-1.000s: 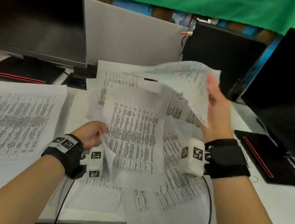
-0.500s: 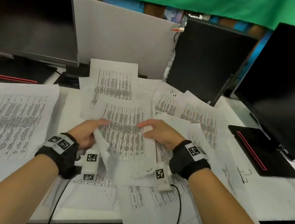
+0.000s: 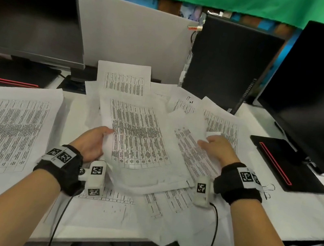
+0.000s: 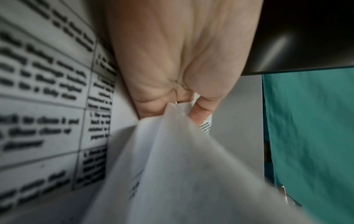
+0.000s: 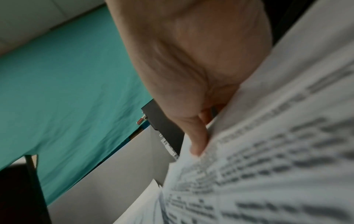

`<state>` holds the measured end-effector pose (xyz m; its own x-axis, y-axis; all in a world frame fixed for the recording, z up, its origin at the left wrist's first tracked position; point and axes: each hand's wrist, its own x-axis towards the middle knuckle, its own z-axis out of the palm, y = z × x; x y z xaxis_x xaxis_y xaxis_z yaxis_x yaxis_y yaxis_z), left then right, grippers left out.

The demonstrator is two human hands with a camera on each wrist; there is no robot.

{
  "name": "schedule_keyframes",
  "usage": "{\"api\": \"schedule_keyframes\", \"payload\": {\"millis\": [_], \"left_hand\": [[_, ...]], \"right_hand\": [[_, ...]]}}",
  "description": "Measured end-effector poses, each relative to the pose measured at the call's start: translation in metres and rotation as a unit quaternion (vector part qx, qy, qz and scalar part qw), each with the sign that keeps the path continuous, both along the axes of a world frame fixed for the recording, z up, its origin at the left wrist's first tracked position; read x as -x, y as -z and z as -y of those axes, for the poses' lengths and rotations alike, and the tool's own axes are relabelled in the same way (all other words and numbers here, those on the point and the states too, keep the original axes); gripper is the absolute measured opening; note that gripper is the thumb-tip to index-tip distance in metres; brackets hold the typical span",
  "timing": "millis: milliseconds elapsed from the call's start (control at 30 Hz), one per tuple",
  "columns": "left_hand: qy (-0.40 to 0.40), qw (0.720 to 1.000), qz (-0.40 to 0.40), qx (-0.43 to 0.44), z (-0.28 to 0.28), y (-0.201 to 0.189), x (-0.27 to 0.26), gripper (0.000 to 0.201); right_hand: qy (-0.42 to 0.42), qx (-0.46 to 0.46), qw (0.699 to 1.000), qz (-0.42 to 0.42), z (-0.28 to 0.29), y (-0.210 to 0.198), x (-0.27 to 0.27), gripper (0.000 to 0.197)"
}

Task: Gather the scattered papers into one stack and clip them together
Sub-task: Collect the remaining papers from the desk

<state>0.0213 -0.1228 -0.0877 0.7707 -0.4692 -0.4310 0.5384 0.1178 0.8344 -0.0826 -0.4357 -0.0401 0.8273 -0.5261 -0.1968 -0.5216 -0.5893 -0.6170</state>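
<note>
Printed white papers lie scattered across the white desk (image 3: 302, 213). My left hand (image 3: 106, 135) grips the left edge of a small lifted bundle of sheets (image 3: 139, 140) at the centre; in the left wrist view its thumb and fingers (image 4: 201, 109) pinch the bundle's edge (image 4: 182, 166). My right hand (image 3: 205, 143) holds a sheet (image 3: 190, 155) that overlaps the bundle's right side, thumb (image 5: 197, 141) on top of the sheet (image 5: 268, 151), the other fingers hidden under it. A wire-handled binder clip (image 3: 270, 187) lies on the desk just right of my right wrist.
A large printed sheet (image 3: 5, 129) covers the desk's left side. More sheets lie at the back (image 3: 123, 80), at the right (image 3: 221, 122) and under my wrists (image 3: 163, 213). Monitors stand at left (image 3: 30, 4) and right (image 3: 322, 96), a dark computer case (image 3: 226, 65) behind.
My right hand brought a raised sheet down onto the bundle, then moved right and took hold of another sheet. The left hand kept its grip on the bundle's edge.
</note>
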Motion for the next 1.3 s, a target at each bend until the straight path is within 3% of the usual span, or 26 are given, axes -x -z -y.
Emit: {"api": "schedule_keyframes", "payload": {"millis": [67, 133, 167, 267, 367, 433, 500, 600, 700, 833, 900, 967, 1033, 1167, 1300], "left_hand": [[0.004, 1.000, -0.001, 0.006, 0.000, -0.001, 0.002, 0.038], [0.004, 1.000, 0.001, 0.004, 0.000, -0.002, 0.005, 0.035], [-0.002, 1.000, 0.005, 0.000, 0.000, -0.003, 0.005, 0.035], [-0.029, 1.000, 0.001, -0.006, -0.004, 0.000, 0.003, 0.035], [-0.037, 0.999, 0.002, -0.020, -0.003, -0.001, 0.004, 0.029], [-0.025, 0.999, 0.023, -0.038, -0.001, -0.003, 0.007, 0.027], [-0.012, 0.998, 0.041, -0.050, 0.003, -0.006, 0.010, 0.029], [0.000, 0.998, 0.041, -0.048, 0.004, -0.005, 0.008, 0.028], [0.007, 0.999, 0.029, -0.018, 0.002, -0.003, 0.006, 0.034], [0.030, 0.998, 0.049, -0.014, 0.003, -0.001, 0.004, 0.031], [0.041, 0.995, 0.077, -0.051, 0.006, -0.001, 0.006, 0.027], [0.018, 0.993, 0.089, -0.081, 0.007, 0.001, 0.005, 0.022], [0.008, 0.993, 0.090, -0.081, 0.007, 0.004, 0.004, 0.025], [-0.006, 0.995, 0.086, -0.041, 0.003, 0.006, 0.000, 0.034], [-0.025, 0.997, 0.061, 0.031, 0.003, 0.005, 0.002, 0.030]], "right_hand": [[0.055, -0.015, 0.992, 0.113, -0.009, -0.003, -0.002, 0.029], [0.068, 0.017, 0.987, 0.146, -0.014, -0.008, -0.005, 0.027], [0.063, 0.028, 0.989, 0.133, -0.016, -0.010, -0.006, 0.032], [0.029, 0.090, 0.995, -0.008, -0.018, -0.020, -0.003, 0.059], [-0.055, 0.152, 0.980, -0.117, -0.016, -0.028, 0.004, 0.039], [-0.071, 0.143, 0.982, -0.096, -0.015, -0.029, 0.005, 0.025], [-0.028, 0.097, 0.995, 0.009, -0.009, -0.028, 0.003, 0.018], [0.036, -0.088, 0.986, 0.136, -0.006, -0.023, -0.005, 0.018], [-0.009, -0.240, 0.967, 0.090, -0.021, -0.008, -0.013, 0.014], [-0.081, -0.279, 0.955, 0.063, -0.053, 0.009, -0.022, 0.017], [-0.114, -0.223, 0.967, 0.052, -0.055, 0.004, -0.022, 0.025], [-0.089, -0.050, 0.995, 0.016, -0.042, -0.002, -0.021, 0.035], [-0.052, 0.099, 0.992, -0.062, -0.027, -0.004, -0.016, 0.052], [-0.137, 0.066, 0.969, -0.196, -0.016, -0.004, -0.002, 0.072], [-0.145, 0.098, 0.971, -0.164, -0.009, 0.001, -0.006, 0.047]]}}
